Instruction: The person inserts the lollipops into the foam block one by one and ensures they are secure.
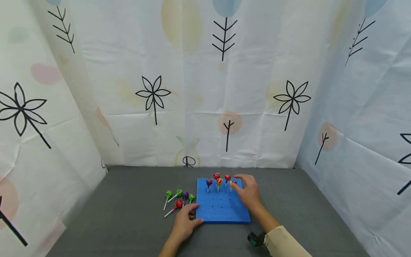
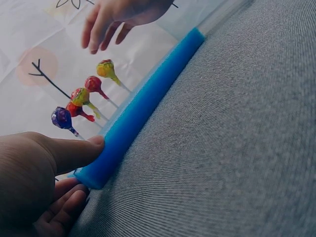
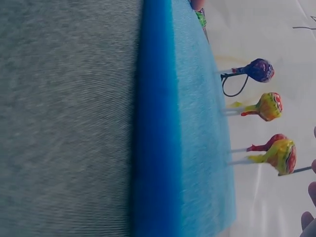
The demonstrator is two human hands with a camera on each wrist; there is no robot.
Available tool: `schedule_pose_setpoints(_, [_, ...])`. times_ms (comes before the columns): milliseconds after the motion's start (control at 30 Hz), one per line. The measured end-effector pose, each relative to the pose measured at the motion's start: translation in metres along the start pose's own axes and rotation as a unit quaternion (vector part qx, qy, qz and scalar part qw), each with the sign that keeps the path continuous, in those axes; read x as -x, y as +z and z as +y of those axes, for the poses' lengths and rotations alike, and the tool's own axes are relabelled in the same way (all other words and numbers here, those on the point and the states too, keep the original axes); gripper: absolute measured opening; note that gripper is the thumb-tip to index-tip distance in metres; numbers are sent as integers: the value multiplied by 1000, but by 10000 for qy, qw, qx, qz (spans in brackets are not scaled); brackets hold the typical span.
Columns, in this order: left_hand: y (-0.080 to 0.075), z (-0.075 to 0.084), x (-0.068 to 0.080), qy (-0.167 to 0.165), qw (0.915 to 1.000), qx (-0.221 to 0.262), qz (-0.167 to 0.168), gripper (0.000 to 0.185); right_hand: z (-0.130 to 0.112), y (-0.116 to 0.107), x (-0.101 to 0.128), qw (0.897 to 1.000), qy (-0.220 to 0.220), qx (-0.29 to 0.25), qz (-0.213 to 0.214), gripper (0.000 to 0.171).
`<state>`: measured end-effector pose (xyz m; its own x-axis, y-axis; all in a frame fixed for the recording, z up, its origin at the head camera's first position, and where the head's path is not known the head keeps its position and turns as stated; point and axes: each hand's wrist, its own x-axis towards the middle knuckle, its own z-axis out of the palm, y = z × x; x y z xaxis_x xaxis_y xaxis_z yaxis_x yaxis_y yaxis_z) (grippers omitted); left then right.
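A blue foam board (image 1: 221,207) with rows of small holes lies on the grey table. Several lollipops stand in its far rows, among them a purple one (image 1: 209,182), a red one (image 1: 227,177) and a yellow one (image 1: 232,183). My right hand (image 1: 239,182) hovers by the yellow lollipop (image 2: 104,69) with relaxed fingers (image 2: 98,37), holding nothing. My left hand (image 1: 194,216) rests at the board's near left corner (image 2: 98,168), its thumb (image 2: 74,150) lying straight on the top edge. The right wrist view shows the board (image 3: 187,123) edge-on with the yellow lollipop (image 3: 282,155) nearest.
Several loose lollipops lie on the table left of the board: green ones (image 1: 168,194), a purple one (image 1: 185,195) and a red one (image 1: 178,204). Printed white curtains (image 1: 205,89) close in the table at the back and on both sides.
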<state>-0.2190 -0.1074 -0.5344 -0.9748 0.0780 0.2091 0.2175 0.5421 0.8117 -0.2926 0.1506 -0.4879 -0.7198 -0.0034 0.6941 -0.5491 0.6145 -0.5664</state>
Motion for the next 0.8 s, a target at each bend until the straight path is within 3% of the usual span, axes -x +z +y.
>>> schedule_pose_setpoints(333, [-1, -1, -1, -76, 10000, -41, -34, 51, 7, -9, 16, 9932, 1042, -502, -101, 21])
schedule_pose_setpoints(467, [-1, -1, -1, -108, 9999, -45, -60, 51, 12, -10, 22, 9842, 1643, -573, -319, 21])
schedule_pose_setpoints(800, [0, 0, 0, -98, 9999, -20, -9, 51, 22, -13, 42, 9602, 2652, -698, -525, 26])
